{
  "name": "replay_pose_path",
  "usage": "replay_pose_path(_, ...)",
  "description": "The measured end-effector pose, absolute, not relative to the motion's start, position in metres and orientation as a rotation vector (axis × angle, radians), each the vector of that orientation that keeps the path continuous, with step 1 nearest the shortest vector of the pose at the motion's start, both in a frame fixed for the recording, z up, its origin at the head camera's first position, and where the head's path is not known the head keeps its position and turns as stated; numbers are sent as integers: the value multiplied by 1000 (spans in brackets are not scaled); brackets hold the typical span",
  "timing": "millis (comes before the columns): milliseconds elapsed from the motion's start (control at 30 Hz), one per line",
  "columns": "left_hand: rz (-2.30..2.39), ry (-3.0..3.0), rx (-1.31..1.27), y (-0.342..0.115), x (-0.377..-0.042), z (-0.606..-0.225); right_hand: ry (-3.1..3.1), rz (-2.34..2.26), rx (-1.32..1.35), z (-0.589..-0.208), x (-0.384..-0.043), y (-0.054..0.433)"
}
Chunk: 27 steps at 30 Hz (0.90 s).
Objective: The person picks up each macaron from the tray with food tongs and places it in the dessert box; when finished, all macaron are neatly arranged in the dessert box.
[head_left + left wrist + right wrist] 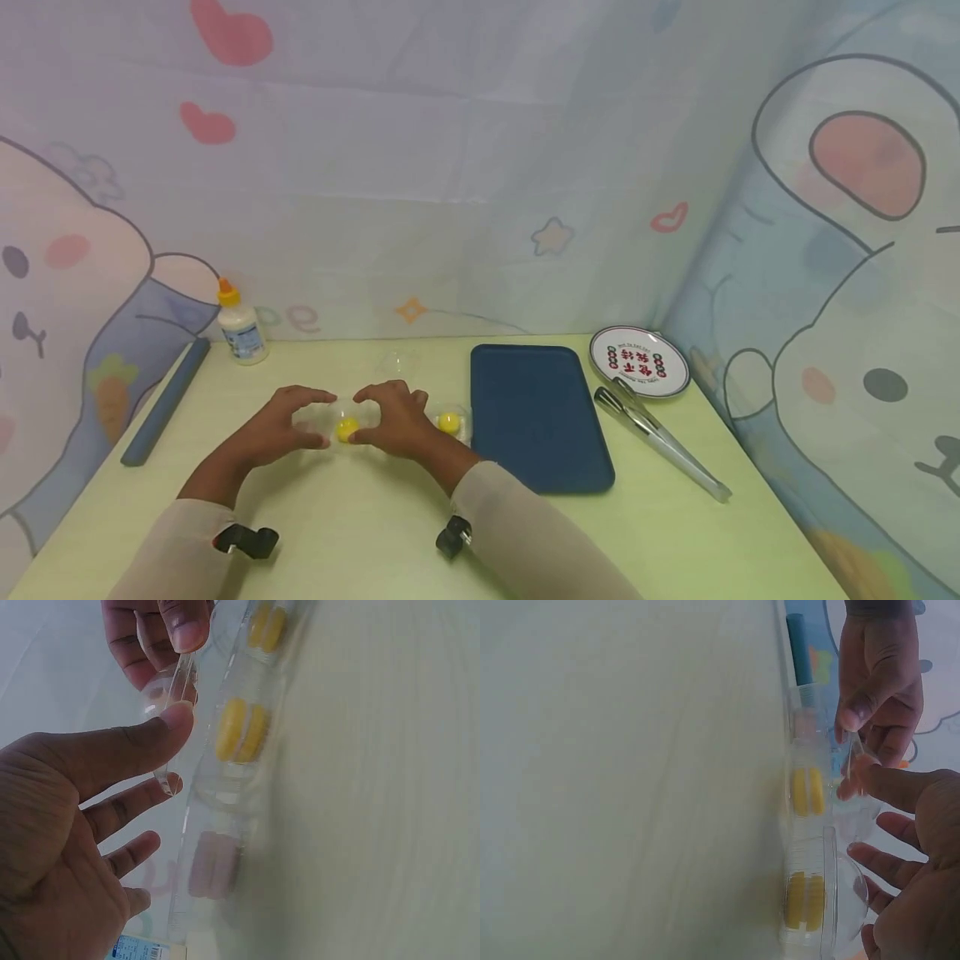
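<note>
Both hands hold a small clear domed plastic lid (pixel 171 769) over a row of clear containers. My left hand (pixel 281 425) pinches its edge between thumb and index finger, other fingers spread. From the opposite side, my right hand (pixel 401 421) pinches the lid too, thumb and fingertips at its rim. Under the lid sits a yellow macaron (pixel 241 730) in an uncovered clear cup. Beside it on the left is a pink macaron (pixel 214 864) in its own cup. Right of it, a second yellow macaron (pixel 805 901) lies in a container topped by a domed lid (pixel 850 896).
A dark blue tray (pixel 540 417) lies right of the containers. Beyond it are a patterned plate (pixel 637 354) and metal tongs (pixel 663 442). A glue bottle (pixel 242 325) and a grey-blue roll (pixel 167 404) are at the left. Another clear plastic piece (pixel 399 361) lies behind the hands.
</note>
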State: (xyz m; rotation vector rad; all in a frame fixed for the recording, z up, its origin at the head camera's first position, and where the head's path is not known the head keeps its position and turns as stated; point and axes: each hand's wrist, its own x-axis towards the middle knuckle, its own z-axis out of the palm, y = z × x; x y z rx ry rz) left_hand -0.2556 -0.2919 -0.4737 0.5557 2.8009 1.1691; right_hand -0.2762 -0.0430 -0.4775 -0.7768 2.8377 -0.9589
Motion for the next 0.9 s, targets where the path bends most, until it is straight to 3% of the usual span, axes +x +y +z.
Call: replay_pose_path(900, 1071, 2867, 572, -281, -252, -482, 2913, -801, -699, -484, -275, -41)
